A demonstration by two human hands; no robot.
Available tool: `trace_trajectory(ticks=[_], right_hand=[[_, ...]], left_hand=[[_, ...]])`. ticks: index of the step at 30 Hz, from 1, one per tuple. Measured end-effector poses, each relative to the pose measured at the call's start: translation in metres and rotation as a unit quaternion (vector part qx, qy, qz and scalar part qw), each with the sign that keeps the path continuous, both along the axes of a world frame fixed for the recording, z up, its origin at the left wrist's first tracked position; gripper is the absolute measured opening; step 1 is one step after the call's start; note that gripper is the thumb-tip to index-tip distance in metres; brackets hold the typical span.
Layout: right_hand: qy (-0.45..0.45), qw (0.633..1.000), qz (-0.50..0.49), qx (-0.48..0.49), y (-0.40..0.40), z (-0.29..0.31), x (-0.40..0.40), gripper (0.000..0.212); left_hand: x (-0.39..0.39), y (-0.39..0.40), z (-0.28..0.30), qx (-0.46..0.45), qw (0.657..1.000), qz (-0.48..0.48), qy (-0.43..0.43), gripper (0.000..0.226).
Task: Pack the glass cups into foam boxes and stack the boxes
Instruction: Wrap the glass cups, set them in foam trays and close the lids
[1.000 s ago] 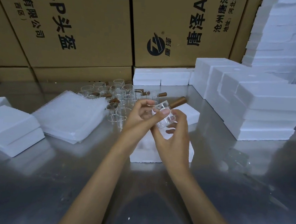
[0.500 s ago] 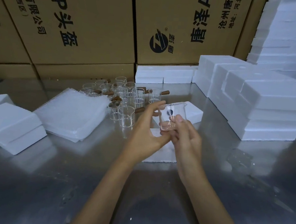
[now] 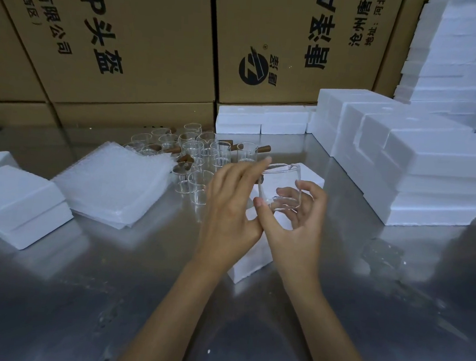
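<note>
A clear glass cup [image 3: 284,187] is held upright above a small open foam box [image 3: 249,263] at the table's middle. My right hand [image 3: 295,235] grips the cup's lower part between thumb and curled fingers. Over the cup's left side lie the fingers of my left hand [image 3: 229,210], covering most of its brown wooden handle. The box's white lid piece [image 3: 311,177] lies just behind the cup. Several more glass cups [image 3: 202,155] with wooden handles stand grouped behind my left hand.
A stack of bubble-wrap sheets [image 3: 112,184] lies left of the cups, with foam boxes [image 3: 15,204] at the far left. Stacked foam boxes [image 3: 417,170] fill the right side, and more foam [image 3: 260,120] lines the back. Cardboard cartons [image 3: 145,41] wall the rear.
The cup has turned from tilted, with its handle pointing up and right, to upright. My left fingers now cover the handle and both hands have sunk slightly.
</note>
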State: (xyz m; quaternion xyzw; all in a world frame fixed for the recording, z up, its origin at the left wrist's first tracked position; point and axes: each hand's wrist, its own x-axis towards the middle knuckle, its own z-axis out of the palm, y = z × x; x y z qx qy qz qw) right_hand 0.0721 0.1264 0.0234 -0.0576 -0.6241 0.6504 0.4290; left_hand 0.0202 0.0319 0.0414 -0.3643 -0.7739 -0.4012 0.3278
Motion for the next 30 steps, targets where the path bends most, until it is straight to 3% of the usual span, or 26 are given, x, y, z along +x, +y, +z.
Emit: trace_trajectory(ticks=[4,7,8,10,12,13,15,17,19,21,24,27,30], right_hand=[[-0.022,0.989,0.066,-0.128,0.005,0.005,0.002,0.049],[-0.034,0.938,0.187,-0.29,0.01,0.016,0.002,0.025],[-0.035,0.914,0.233,-0.331,0.011,0.019,0.003,0.025],[-0.034,0.876,0.316,-0.363,0.012,0.022,0.007,0.046],[-0.041,0.864,0.339,-0.369,0.012,0.022,0.008,0.063],[-0.049,0.871,0.321,-0.369,0.012,0.021,0.007,0.064],[-0.062,0.91,0.236,-0.336,0.011,0.021,0.004,0.048],[-0.055,0.962,0.149,-0.221,0.009,0.018,0.004,0.042],[-0.047,0.988,0.101,-0.107,0.006,0.013,0.006,0.053],[-0.051,0.993,0.082,-0.065,0.004,0.009,0.006,0.055],[-0.028,0.991,0.089,-0.1,0.007,0.011,0.005,0.043],[-0.031,0.98,0.131,-0.146,0.012,0.008,0.005,0.04],[-0.043,0.98,0.145,-0.13,0.012,0.008,0.004,0.039]], left_hand=[[0.0,-0.001,0.003,0.068,0.99,-0.009,-0.124,0.079],[-0.004,-0.005,0.003,0.082,0.973,-0.063,-0.207,0.08],[-0.004,-0.005,0.003,0.076,0.969,-0.085,-0.218,0.075],[-0.004,-0.004,0.004,0.085,0.955,-0.141,-0.247,0.067],[-0.003,-0.003,0.005,0.103,0.94,-0.177,-0.271,0.064],[-0.002,-0.002,0.006,0.106,0.943,-0.171,-0.266,0.062],[-0.001,-0.003,0.007,0.1,0.959,-0.136,-0.228,0.061],[-0.001,-0.004,0.008,0.091,0.974,-0.105,-0.18,0.059],[0.001,-0.005,0.008,0.082,0.982,-0.093,-0.143,0.057],[0.003,-0.004,0.008,0.064,0.989,-0.083,-0.104,0.056],[0.004,-0.002,0.006,0.023,0.996,-0.06,-0.059,0.057],[0.0,-0.003,0.003,0.023,0.988,-0.098,-0.117,0.065],[-0.005,-0.007,0.001,0.054,0.978,-0.121,-0.163,0.058]])
